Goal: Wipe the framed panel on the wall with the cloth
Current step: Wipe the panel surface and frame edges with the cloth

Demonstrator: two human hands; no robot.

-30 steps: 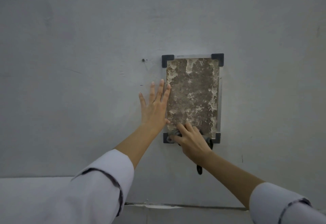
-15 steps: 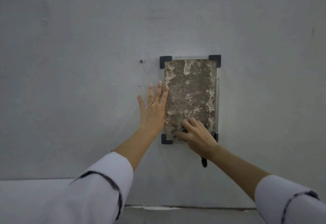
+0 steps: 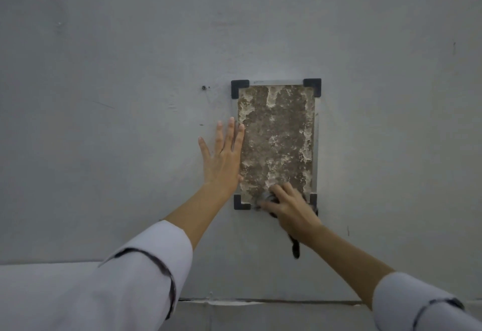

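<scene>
- The wall (image 3: 130, 56) is plain, matt grey, with faint scuffs and a small dark screw hole (image 3: 204, 87) up and to the left of the left hand's fingertips.
- The framed panel (image 3: 276, 137) hangs flat on the wall, upright, with dark corner brackets (image 3: 239, 88); its face is mottled brown with pale, patchy residue.
- The left hand (image 3: 223, 159) lies flat and spread against the wall, holding nothing, its fingers pointing up and its inner edge touching the panel's left side.
- The right hand (image 3: 289, 209) presses a dark cloth (image 3: 295, 248) onto the panel's lower edge, fingers curled over it; a tail of the cloth hangs below the wrist.
- Both forearms come out of pale sleeves (image 3: 146, 273) with a dark line at the cuff.
- Below the hands a pale ledge (image 3: 47, 278) and a horizontal seam (image 3: 260, 300) run along the foot of the wall.
</scene>
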